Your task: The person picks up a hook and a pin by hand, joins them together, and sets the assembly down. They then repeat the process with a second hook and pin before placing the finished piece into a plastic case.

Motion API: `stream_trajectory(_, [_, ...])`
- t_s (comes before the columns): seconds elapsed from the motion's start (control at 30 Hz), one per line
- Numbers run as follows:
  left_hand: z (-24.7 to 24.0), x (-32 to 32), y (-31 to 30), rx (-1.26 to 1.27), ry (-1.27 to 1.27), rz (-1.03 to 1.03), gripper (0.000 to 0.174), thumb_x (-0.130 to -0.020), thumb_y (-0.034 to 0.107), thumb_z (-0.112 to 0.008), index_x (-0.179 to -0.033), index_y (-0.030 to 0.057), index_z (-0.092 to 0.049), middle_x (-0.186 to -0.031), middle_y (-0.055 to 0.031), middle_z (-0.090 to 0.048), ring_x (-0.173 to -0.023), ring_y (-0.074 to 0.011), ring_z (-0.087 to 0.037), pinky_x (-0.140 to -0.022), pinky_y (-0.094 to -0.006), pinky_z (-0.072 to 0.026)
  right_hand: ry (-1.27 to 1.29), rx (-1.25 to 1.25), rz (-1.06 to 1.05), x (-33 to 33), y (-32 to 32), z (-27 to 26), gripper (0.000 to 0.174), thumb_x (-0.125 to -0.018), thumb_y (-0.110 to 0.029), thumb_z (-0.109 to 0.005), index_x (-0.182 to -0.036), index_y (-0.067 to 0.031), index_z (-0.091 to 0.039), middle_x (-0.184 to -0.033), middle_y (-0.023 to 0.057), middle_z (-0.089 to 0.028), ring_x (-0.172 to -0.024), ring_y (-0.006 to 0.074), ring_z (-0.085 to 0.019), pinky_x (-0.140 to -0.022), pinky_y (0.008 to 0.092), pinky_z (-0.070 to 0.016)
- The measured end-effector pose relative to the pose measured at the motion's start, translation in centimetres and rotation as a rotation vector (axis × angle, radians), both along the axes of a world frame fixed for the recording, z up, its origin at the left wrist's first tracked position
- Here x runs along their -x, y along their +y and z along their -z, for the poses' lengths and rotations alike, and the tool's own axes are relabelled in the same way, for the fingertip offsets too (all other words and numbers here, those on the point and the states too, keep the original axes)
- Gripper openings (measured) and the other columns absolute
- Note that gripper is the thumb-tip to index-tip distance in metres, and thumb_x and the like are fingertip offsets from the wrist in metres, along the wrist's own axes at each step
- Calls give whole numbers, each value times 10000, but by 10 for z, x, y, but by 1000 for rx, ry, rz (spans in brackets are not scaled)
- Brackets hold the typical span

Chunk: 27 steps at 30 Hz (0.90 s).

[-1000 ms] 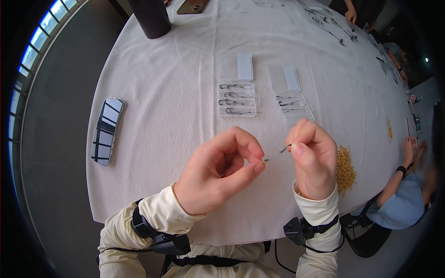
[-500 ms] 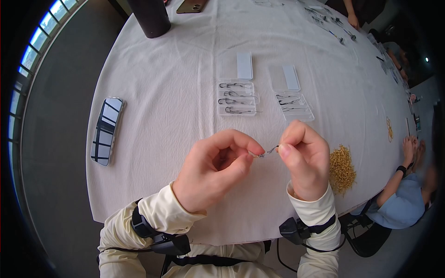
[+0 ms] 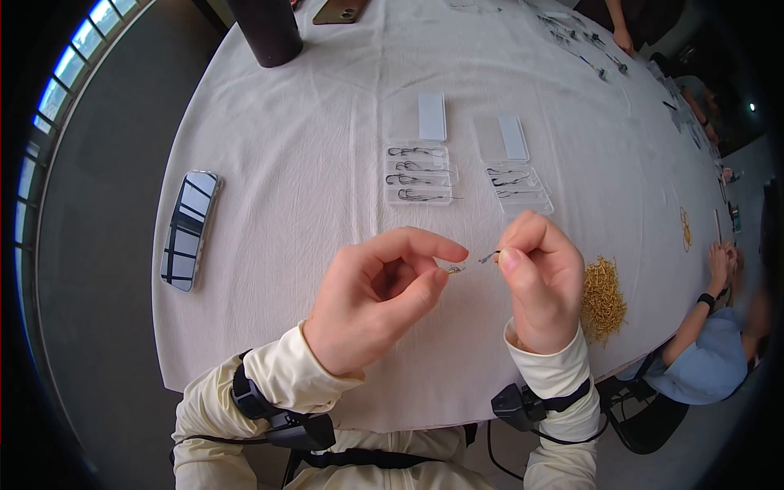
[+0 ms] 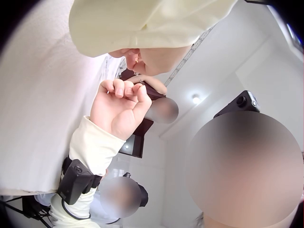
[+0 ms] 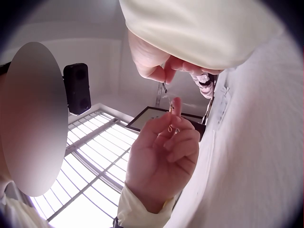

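Left hand [image 3: 376, 302]: I see its thumb and forefinger pinching a small pale fitting [image 3: 454, 268] above the bench's [image 3: 286, 163] near edge.
Right hand [image 3: 543, 282]: fingers clamped on a dark hook [image 3: 490, 257]; the shank points left, with the tip just beside the fitting.
Beyond: clear trays [image 3: 418, 175] of hooks.

Two small pieces are being held close together beside the white-clothed bench [image 5: 256, 156].
A thin dark hook [image 5: 164, 88] is being pinched by the fingers [image 5: 172, 72] of the right hand [image 5: 156, 64], while a small gold piece [image 5: 170, 109] is being held just below it by the left hand [image 5: 161, 159].
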<state>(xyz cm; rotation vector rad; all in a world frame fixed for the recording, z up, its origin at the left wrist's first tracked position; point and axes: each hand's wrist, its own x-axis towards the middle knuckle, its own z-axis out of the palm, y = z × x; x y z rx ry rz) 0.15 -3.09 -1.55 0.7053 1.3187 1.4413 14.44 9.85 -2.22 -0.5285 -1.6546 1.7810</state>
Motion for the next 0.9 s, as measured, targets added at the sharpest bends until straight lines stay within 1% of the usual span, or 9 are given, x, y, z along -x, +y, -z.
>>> stream_trajectory(0.23, [4, 1, 0, 22, -32, -21, 79, -906, 62, -618, -965, 14, -600, -896, 28, -572, -790, -19, -494, -697, -174, -408, 5, 15, -28, 0, 1, 1, 99, -856, -18, -598, -800, -23, -518, -735, -19, -492, -662, 32, -403, -610, 194, -350])
stream_trajectory(0.3, [4, 1, 0, 12, -40, -15, 85, -910, 67, -614, -973, 11, -606, -907, 23, -581, -792, -20, -496, -701, -175, -410, -30, -65, -32, 0, 2, 5, 93, -855, -29, -604, -803, -24, -527, -743, -16, -502, -671, 35, -414, -627, 199, -355])
stream_trajectory(0.47, [4, 1, 0, -13, -41, -34, 123, -922, 75, -587, -1003, -4, -636, -934, 12, -611, -791, -21, -497, -703, -180, -410, -71, -23, -43, 1, 0, 3, 85, -856, -40, -605, -810, -23, -536, -744, -19, -513, -679, 37, -423, -637, 201, -358])
stream_trajectory(0.53, [4, 3, 0, 19, -19, -29, 170, -931, 81, -552, -1031, -12, -654, -928, 15, -617, -732, -12, -462, -641, -176, -378, -75, -10, -46, 1, 1, 3, 83, -858, -41, -604, -813, -21, -537, -743, -20, -516, -680, 36, -424, -636, 200, -358])
stream_trajectory(0.57, [2, 4, 0, 18, -19, -30, 170, -931, 81, -552, -1031, -12, -654, -928, 15, -617, -732, -12, -462, -641, -176, -378, -78, 12, -43, 1, 1, 2, 82, -859, -41, -602, -813, -20, -537, -742, -22, -516, -679, 36, -423, -637, 199, -358])
stream_trajectory(0.63, [-3, 6, -1, 45, -26, -14, 195, -933, 83, -527, -1040, -12, -659, -915, 21, -617, -670, -7, -404, -578, -178, -325, -81, 33, -40, 1, 1, 2, 82, -860, -41, -601, -814, -19, -537, -740, -23, -516, -679, 35, -422, -637, 199, -358])
stream_trajectory(0.73, [-4, 6, -1, 39, -11, -45, 201, -935, 89, -520, -1047, -7, -657, -887, 36, -598, -641, -8, -363, -550, -182, -291, -99, 26, -44, 1, 1, 1, 75, -865, -44, -597, -824, -15, -541, -746, -22, -521, -683, 34, -425, -635, 198, -359])
stream_trajectory(0.87, [-4, 6, 0, 3, -16, -76, 206, -938, 94, -516, -1063, -3, -647, -854, 49, -574, -646, -8, -370, -557, -179, -300, -156, 3, -53, 1, 0, 1, 65, -866, -49, -593, -838, -8, -552, -762, -12, -533, -697, 48, -446, -657, 212, -376])
stream_trajectory(0.9, [-3, 7, 1, -18, 1, -93, 180, -932, 78, -524, -1045, 1, -641, -844, 51, -564, -650, -8, -377, -562, -180, -310, -179, -4, -61, 2, 0, 1, 60, -864, -49, -592, -843, -5, -557, -771, -7, -539, -704, 54, -456, -669, 219, -384])
